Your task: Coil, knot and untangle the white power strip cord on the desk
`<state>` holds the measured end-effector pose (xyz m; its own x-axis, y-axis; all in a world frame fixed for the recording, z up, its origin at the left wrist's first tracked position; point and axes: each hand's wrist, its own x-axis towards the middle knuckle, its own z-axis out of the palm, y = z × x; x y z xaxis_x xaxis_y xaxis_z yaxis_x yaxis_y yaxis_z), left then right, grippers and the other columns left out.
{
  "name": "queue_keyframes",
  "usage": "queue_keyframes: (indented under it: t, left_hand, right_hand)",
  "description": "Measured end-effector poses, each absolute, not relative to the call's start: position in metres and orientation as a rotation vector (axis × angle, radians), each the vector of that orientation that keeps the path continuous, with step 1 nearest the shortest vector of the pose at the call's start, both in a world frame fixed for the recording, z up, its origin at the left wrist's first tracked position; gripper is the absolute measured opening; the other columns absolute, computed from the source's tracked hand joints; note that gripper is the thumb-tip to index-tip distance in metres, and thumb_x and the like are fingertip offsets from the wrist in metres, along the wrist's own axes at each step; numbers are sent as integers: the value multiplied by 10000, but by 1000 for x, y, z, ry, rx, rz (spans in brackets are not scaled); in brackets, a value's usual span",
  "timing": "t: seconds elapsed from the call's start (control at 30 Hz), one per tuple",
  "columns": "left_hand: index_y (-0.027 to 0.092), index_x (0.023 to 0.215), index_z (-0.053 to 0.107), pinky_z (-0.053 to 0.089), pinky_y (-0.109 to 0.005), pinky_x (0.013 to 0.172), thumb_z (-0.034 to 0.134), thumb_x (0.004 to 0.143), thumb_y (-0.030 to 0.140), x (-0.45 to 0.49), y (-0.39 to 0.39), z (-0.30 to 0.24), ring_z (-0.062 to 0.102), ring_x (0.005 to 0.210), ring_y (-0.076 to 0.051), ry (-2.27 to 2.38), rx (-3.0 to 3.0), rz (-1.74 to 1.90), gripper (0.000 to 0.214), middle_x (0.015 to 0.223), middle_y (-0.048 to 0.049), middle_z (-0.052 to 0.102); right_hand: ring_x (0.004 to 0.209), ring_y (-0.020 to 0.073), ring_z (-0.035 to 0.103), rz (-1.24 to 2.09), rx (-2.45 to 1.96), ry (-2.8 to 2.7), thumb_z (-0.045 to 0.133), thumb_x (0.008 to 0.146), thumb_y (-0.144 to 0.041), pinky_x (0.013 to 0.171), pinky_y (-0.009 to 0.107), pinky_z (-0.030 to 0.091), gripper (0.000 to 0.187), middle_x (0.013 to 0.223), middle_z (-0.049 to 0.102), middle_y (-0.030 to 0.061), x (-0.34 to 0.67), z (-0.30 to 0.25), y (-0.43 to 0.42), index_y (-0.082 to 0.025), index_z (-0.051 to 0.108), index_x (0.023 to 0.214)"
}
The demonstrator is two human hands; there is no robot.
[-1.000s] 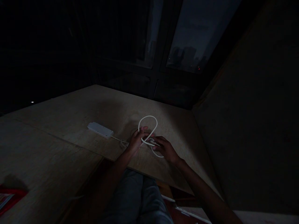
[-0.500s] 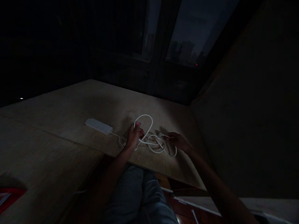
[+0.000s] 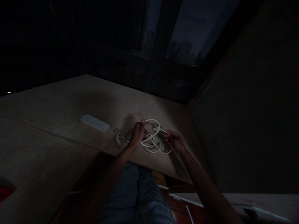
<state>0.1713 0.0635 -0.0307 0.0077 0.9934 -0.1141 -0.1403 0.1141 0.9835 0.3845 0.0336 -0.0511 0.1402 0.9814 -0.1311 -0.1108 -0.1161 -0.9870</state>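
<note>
A white power strip [image 3: 94,122] lies on a wooden tabletop [image 3: 70,102] in a very dark room. Its white cord [image 3: 153,143] runs right into a loose tangle of loops between my hands. My left hand [image 3: 138,133] is closed on the cord at the left side of the tangle. My right hand [image 3: 174,142] pinches the cord at the right side, fingers curled around it. The plug end [image 3: 156,127] lies just beyond the tangle, between the two hands.
The tabletop's near edge [image 3: 149,166] runs right in front of my lap, in grey trousers [image 3: 137,199]. A dark panel wall [image 3: 245,109] rises on the right. Dark windows [image 3: 182,37] stand behind the table. A red object [image 3: 4,191] sits at the far left.
The upright cord loop has come down into the tangle. My right hand moved out right with the cord, then came back in a little. My left hand stayed on the cord.
</note>
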Motion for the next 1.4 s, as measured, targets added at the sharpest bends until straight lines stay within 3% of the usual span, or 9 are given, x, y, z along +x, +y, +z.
queue_keyframes:
  t: [0.2,0.37,0.53,0.67,0.83,0.97,1.1,1.27,1.4]
  left_hand:
    - [203,882,516,352,-191,372,370,909,626,172,69,-37,472,395,-99,1257,1158,1244,449,566,51,496]
    - [179,842,569,307,-206,354,389,913,549,168,73,-40,450,349,-88,1283,1035,1160,418,599,38,511]
    - [164,783,560,203,-202,315,411,914,506,172,70,-38,462,303,-74,1246,958,1047,395,628,26,549]
    - [163,778,568,195,-201,321,415,928,425,173,68,-40,477,307,-75,1315,927,971,338,610,29,550]
    - [177,737,562,284,-208,355,412,927,330,175,66,-42,482,336,-86,1329,907,940,286,574,34,533]
    - [181,734,552,275,-210,350,395,945,360,174,67,-45,471,332,-90,1343,978,907,318,571,30,526]
    - [184,733,561,373,-225,421,342,974,407,163,74,-46,535,407,-119,1455,1227,911,395,606,-7,582]
    - [166,868,655,491,-307,754,350,988,363,133,90,-32,694,882,-238,1713,1899,684,383,908,-144,727]
    - [144,999,670,496,-360,798,334,990,382,109,101,-15,687,986,-300,1884,2006,411,413,1040,-197,717]
  right_hand:
    - [583,102,525,1368,-1119,-1051,846,592,-474,521,207,375,424,672,647,-9,349,-51,58,-178,737,875]
    - [661,127,583,1489,-1005,-971,859,583,-358,611,227,458,319,764,694,3,344,-51,65,-202,724,827]
    - [707,155,620,1564,-956,-927,718,652,-218,660,266,496,433,869,704,6,347,-47,61,-240,676,1082]
    - [922,218,655,1386,-972,-1171,606,696,-245,851,374,513,589,1051,683,34,350,-43,58,-272,575,1284]
    - [1316,281,454,756,-1172,-1908,694,749,-292,1102,455,365,462,1383,526,93,339,-29,55,-264,664,1209]
    - [1201,290,546,522,-1269,-2066,633,812,-190,1079,514,368,227,1259,645,101,327,-8,57,-257,752,993]
    - [1020,277,649,802,-1109,-1818,713,782,-284,964,479,475,78,1028,742,62,328,24,54,-266,758,843]
    - [872,218,697,915,-982,-1282,825,683,-315,891,435,539,179,842,726,18,359,72,42,-232,699,778]
    - [905,186,695,796,-853,-1001,827,667,-227,883,401,552,228,864,683,2,401,97,39,-205,655,815]
